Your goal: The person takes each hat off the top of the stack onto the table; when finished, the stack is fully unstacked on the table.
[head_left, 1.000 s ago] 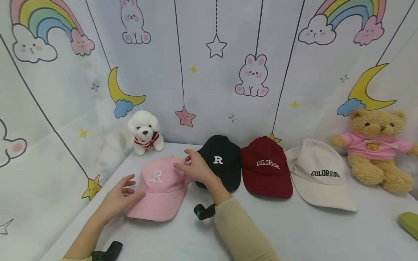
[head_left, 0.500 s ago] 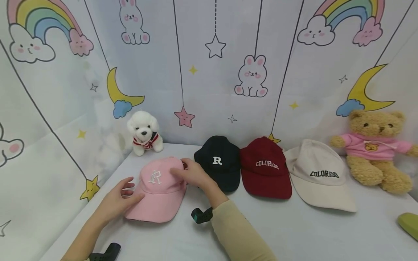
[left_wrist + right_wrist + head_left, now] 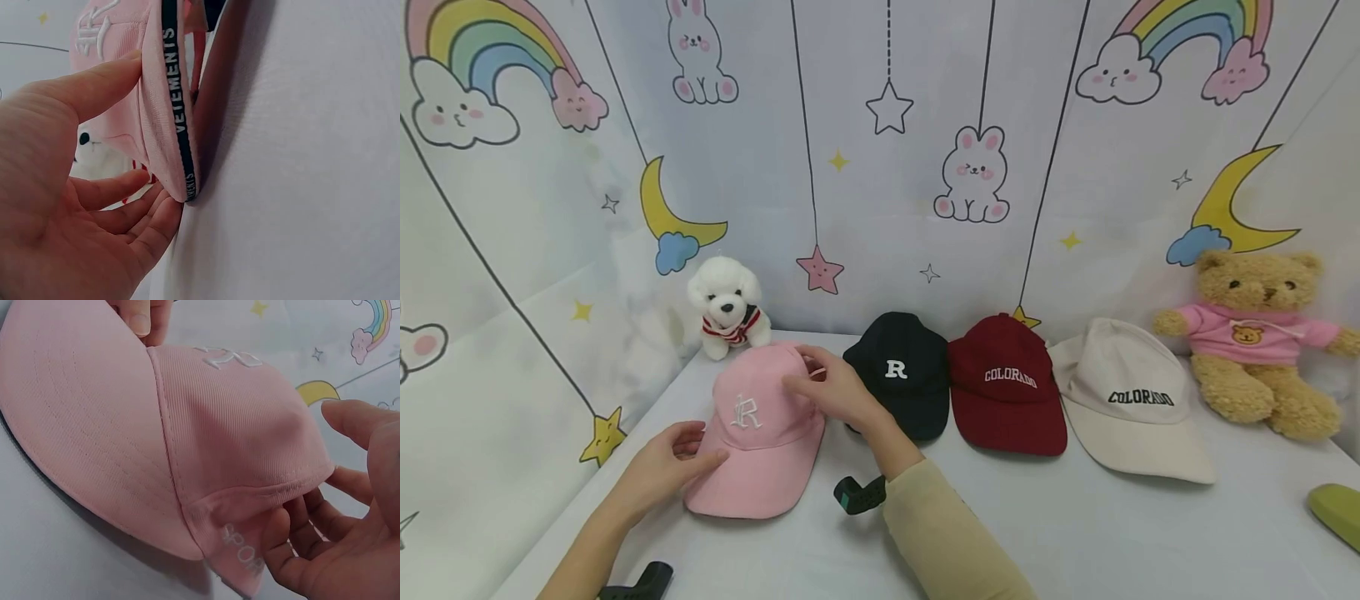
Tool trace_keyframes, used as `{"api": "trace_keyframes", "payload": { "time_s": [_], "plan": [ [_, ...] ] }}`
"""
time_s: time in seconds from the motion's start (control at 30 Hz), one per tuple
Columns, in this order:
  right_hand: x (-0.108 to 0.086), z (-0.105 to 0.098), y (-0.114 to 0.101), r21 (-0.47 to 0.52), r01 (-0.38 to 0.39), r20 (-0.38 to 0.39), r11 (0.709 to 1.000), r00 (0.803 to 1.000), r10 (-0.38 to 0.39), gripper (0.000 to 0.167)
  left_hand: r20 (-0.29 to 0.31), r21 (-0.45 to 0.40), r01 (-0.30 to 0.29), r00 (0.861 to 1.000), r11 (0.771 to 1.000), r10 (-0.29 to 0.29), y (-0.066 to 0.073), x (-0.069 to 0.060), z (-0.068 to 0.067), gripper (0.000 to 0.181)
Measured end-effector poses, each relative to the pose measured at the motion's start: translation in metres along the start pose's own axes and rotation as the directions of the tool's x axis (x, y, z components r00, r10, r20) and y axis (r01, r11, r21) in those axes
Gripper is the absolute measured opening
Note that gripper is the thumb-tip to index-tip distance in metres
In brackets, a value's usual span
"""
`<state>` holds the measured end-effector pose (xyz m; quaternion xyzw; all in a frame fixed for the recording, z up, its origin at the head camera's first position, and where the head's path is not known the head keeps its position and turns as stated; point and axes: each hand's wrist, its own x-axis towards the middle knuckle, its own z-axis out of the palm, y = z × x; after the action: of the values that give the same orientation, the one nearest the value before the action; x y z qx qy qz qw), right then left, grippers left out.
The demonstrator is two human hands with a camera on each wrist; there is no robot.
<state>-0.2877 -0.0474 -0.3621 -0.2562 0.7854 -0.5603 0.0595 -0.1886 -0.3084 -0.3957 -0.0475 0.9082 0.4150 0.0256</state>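
A pink cap [image 3: 756,483] with a white embroidered letter is held between both hands at the left of the table, its crown tipped up. My left hand [image 3: 658,467] grips the side of the brim. In the left wrist view, the thumb lies on top of the brim [image 3: 159,119] and the fingers reach round its edge. At the back of the crown, my right hand [image 3: 842,396] holds the cap. The right wrist view shows its curled fingers [image 3: 278,540] at the rear edge, beside a strap with white lettering.
A black cap [image 3: 898,400], a dark red cap [image 3: 1007,417] and a beige cap [image 3: 1142,442] stand in a row to the right. Behind the pink cap sits a white plush dog [image 3: 726,304]. A teddy bear [image 3: 1247,342] and a green object [image 3: 1336,510] are at far right.
My right hand has come in from above the crown to take hold of the cap's back. The crown has risen and tipped, while the left hand has stayed at the brim.
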Motion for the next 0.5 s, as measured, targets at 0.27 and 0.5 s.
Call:
{"api": "trace_keyframes", "payload": {
  "time_s": [0.27,0.5],
  "plan": [
    [-0.0004,-0.0021,-0.0058,-0.037,0.043,0.024,0.998,0.999,-0.042,0.058,-0.013,-0.01,-0.013,1.0,1.0,0.013,-0.0011,0.0003,0.0002,0.088],
    [-0.0015,-0.0016,-0.0075,-0.023,0.028,0.015,0.999,1.0,-0.028,0.061,-0.046,-0.067,-0.025,0.999,0.997,0.022,0.0015,0.0002,0.0049,0.092]
  ]
}}
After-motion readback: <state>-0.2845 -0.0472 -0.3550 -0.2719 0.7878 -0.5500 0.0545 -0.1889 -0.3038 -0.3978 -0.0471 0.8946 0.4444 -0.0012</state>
